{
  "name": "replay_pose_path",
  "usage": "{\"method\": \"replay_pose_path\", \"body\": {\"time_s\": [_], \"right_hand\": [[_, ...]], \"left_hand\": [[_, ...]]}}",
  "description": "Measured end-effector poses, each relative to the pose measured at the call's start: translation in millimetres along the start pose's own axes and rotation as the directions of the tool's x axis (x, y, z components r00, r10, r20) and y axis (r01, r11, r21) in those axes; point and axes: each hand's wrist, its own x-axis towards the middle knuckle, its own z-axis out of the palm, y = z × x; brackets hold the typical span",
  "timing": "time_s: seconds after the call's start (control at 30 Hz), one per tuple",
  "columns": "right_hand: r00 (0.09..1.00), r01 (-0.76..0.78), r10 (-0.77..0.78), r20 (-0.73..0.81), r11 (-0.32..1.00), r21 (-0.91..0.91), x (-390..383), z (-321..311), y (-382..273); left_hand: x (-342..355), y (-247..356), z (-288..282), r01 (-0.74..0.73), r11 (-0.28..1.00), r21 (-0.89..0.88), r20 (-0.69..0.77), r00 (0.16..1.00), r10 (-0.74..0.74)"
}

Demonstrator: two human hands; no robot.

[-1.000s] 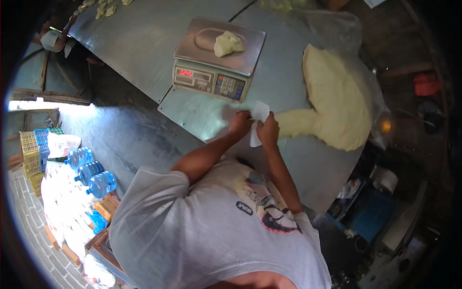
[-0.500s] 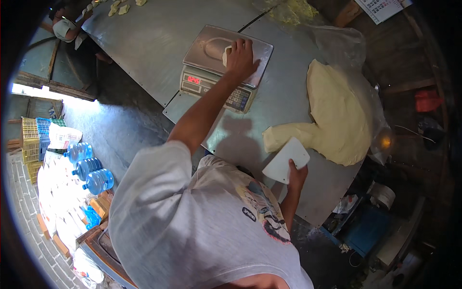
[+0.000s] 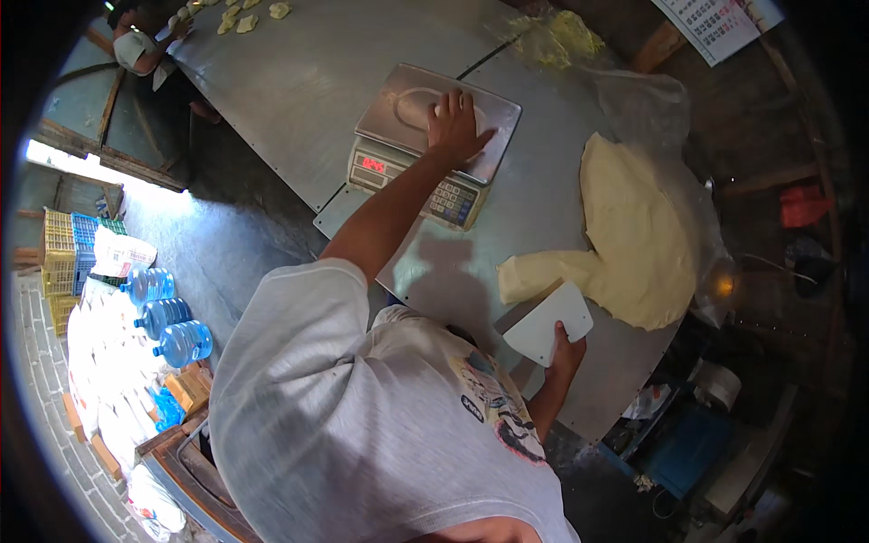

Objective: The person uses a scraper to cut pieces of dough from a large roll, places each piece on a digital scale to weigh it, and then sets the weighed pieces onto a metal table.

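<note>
My left hand (image 3: 459, 128) reaches over the metal pan (image 3: 394, 104) of a digital scale (image 3: 416, 185) with lit red digits. Its fingers are spread, with the thumb out to the right; what lies under the palm is hidden. In my right hand (image 3: 568, 348) is a white flat dough scraper (image 3: 549, 323), gripped by one edge. Just beyond the scraper lies a large pale yellow slab of dough (image 3: 638, 240), with a thick strip (image 3: 543, 273) of it stretching left toward the scale.
All this is on a metal-topped table (image 3: 299, 81). Clear plastic sheeting (image 3: 647, 104) lies by the dough. Several small dough pieces (image 3: 246, 23) sit at the far left, near another person (image 3: 136, 54). Blue water bottles (image 3: 186, 342) and stacked crates (image 3: 63, 253) stand on the left.
The whole view has shifted slightly. Beside my left hand, the pale dough piece that showed on the pan is no longer visible. The scraper has drawn slightly away from the dough strip.
</note>
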Motion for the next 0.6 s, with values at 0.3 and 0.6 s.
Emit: {"method": "replay_pose_path", "body": {"time_s": [0.3,0.6], "right_hand": [[0.977,0.085,-0.085,0.197,0.996,0.007,1.6,18.9,-11.6],[0.998,0.027,-0.028,0.064,1.0,0.013,2.9,13.7,-21.5]], "left_hand": [[77.8,-159.7,37.3,0.383,0.322,-0.866,0.057,0.716,-0.696],[113.9,-93.8,-417.6,-0.492,0.724,0.484,-0.874,-0.232,0.427]]}}
